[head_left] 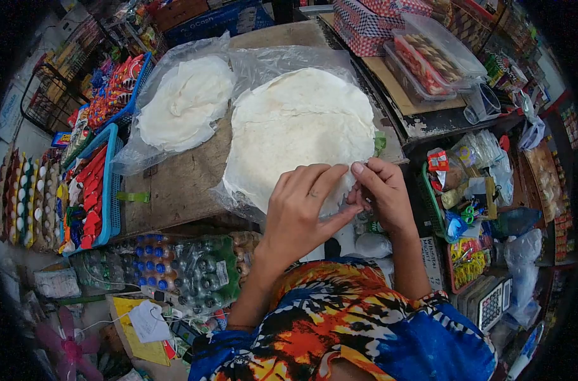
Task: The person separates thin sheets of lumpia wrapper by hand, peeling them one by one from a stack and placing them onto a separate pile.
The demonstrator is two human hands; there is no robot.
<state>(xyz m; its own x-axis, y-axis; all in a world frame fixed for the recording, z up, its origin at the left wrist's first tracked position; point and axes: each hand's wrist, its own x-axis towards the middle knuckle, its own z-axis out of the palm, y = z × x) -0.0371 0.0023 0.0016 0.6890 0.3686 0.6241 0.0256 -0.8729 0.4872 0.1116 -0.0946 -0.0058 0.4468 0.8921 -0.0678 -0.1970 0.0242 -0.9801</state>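
A large stack of thin, round white sheets [302,127] lies on clear plastic on the wooden table. My left hand [307,206] is over the lower edge of the stack, its fingers bent together around the edge. Beside it, my right hand [384,193] is closed at the stack's lower right edge, with thumb and index finger pinched. What lies between the fingers of both hands is too small or hidden to make out. A smaller pile of white sheets [186,101] rests on another plastic bag to the upper left.
Blue baskets [114,190] of snack packets stand at the left, near egg trays [29,197]. Plastic containers [428,63] sit at the upper right. A green basket [433,203] is at the right, a calculator [491,306] below. Packed bottles [203,270] stand under the table edge.
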